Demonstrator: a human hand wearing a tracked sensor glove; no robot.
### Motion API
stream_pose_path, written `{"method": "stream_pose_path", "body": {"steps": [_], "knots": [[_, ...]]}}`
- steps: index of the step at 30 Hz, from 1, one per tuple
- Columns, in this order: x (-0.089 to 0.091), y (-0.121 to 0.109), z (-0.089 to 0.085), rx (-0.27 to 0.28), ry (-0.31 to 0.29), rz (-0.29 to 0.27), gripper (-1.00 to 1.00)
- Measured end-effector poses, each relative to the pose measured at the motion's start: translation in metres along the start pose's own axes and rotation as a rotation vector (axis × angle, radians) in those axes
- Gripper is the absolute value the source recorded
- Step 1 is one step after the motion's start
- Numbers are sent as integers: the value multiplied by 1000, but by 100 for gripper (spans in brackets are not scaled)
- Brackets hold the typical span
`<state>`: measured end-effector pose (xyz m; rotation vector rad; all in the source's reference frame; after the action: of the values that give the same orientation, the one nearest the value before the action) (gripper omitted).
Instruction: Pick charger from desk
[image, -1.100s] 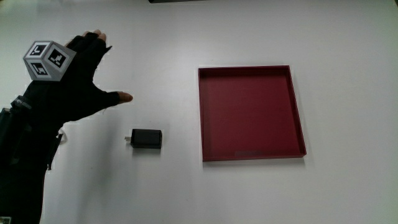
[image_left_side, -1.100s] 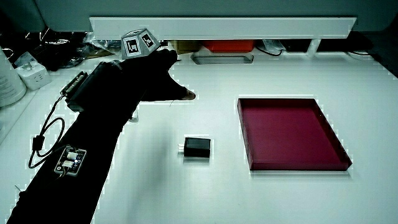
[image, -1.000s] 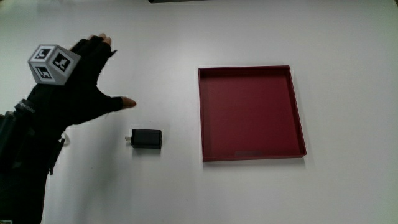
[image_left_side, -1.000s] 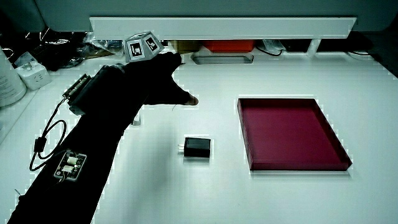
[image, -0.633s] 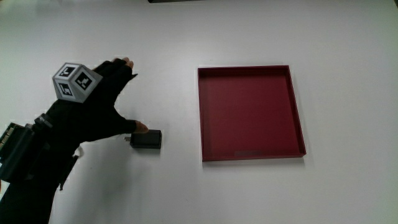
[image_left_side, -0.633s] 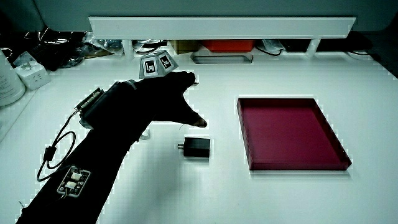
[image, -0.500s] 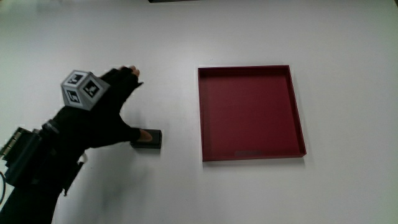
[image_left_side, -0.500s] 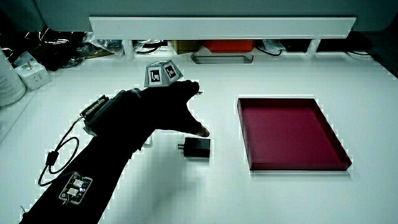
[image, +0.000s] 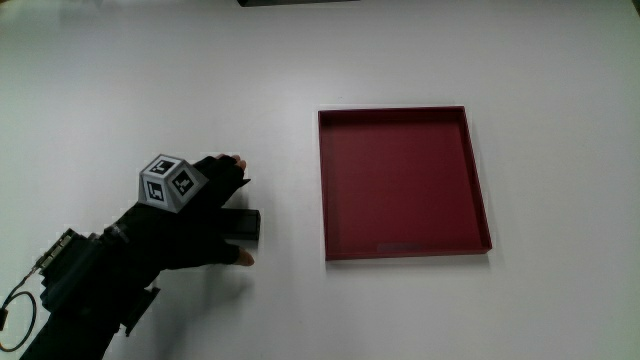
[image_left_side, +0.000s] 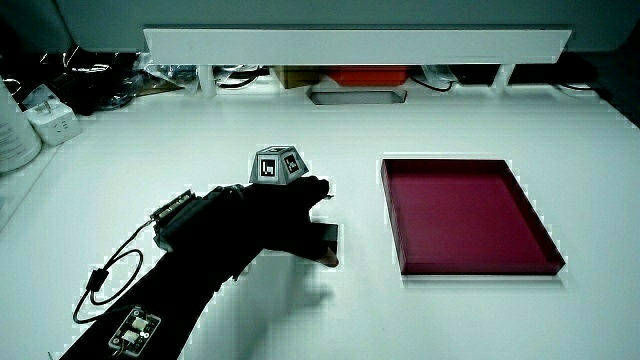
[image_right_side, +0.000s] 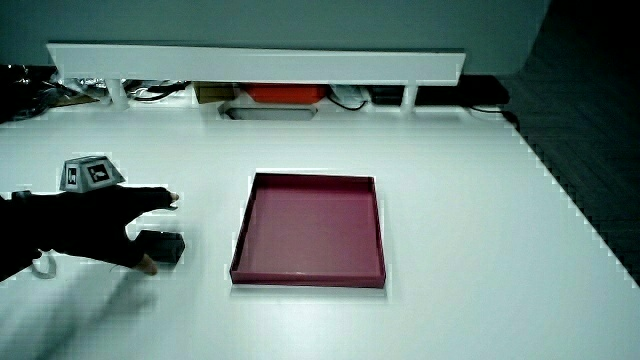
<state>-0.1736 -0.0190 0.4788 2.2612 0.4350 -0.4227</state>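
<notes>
The charger (image: 249, 226) is a small black block lying flat on the white table, between the hand and the dark red tray (image: 325, 180). The gloved hand (image: 222, 215) is over it and covers most of it, so only the end toward the tray shows. The fingers reach past the charger's edge farther from the person. The thumb tip lies on the table nearer to the person, a small gap from the charger. The fingers stand spread and have not closed. Both side views show the hand (image_left_side: 275, 212) (image_right_side: 105, 225) straddling the charger (image_left_side: 329, 233) (image_right_side: 168, 247).
The shallow square tray (image_left_side: 480, 270) (image_right_side: 305, 281) holds nothing. A low white partition (image_left_side: 360, 42) runs along the table's edge farthest from the person, with cables and small items under it. A white container (image_left_side: 15, 135) and a socket block (image_left_side: 52, 118) stand at a table corner.
The hand has swung down from the open table onto the charger and now spans it with thumb and fingers. The charger and the tray have not moved.
</notes>
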Motion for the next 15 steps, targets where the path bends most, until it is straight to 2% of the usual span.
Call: {"method": "stream_pose_path", "body": {"steps": [1, 2, 3, 4, 10, 15], "knots": [[-1, 1, -3, 11, 16, -6, 0], [1, 0, -4, -9, 6, 8, 0], [-2, 2, -8, -7, 3, -5, 0], [0, 1, -10, -17, 2, 14, 0], [-4, 5, -22, -29, 21, 9, 0], [-3, 6, -26, -41, 39, 14, 0]]}}
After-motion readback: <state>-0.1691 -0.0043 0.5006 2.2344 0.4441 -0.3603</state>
